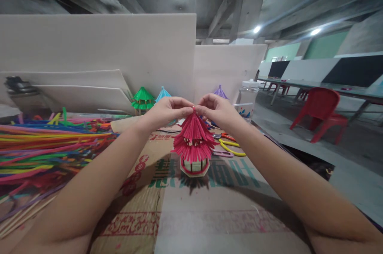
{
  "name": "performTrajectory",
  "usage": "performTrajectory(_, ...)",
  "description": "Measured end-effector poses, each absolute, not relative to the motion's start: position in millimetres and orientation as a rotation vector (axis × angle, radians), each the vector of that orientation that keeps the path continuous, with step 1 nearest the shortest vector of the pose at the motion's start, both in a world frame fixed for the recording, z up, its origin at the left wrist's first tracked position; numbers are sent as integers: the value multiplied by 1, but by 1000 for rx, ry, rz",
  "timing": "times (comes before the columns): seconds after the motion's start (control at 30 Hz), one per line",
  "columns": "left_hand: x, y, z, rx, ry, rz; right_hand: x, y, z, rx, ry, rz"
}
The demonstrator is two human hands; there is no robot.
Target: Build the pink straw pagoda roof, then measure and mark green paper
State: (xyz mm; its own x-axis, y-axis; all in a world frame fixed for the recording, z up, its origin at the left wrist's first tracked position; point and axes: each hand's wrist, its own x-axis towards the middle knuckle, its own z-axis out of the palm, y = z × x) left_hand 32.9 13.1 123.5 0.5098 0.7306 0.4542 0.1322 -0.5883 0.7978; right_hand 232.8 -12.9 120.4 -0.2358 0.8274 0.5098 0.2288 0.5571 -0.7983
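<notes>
A red model pagoda (pixel 194 148) with two tiers of fuzzy pleated roof stands upright in the middle of the view. Dark posts and a pale many-sided base show under its lower roof. My left hand (pixel 166 112) is closed, thumb and fingers pinching the tip of the roof from the left. From the other side, my right hand (pixel 220 111) pinches the same tip, its fingertips almost meeting those of the left. A small pale bit shows at the very top between them. Whether the base touches the cardboard or hangs just above it, I cannot tell.
Colourful pipe cleaners (pixel 54 150) lie piled at left. Yellow-handled pliers (pixel 231 146) lie behind the pagoda on the cardboard (pixel 131 210). Green (pixel 143 99), blue (pixel 162 93) and purple (pixel 220 91) model roofs stand farther back, near a clear jar (pixel 248 96) and white boards (pixel 98 46).
</notes>
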Motion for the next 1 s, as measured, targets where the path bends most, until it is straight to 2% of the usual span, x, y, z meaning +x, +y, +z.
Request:
performTrajectory(0.3, 37, 15, 119, 2137, 668, 1151, 235, -13, 121, -856, -1797, 716)
performTrajectory(0.6, 36, 7, 127, 2079, 772, 1083, 234, -29, 129, -961, -1845, 463)
performTrajectory(1.0, 32, -1, 135, 2176, 822, 1063, 232, -24, 126, -951, -1715, 897)
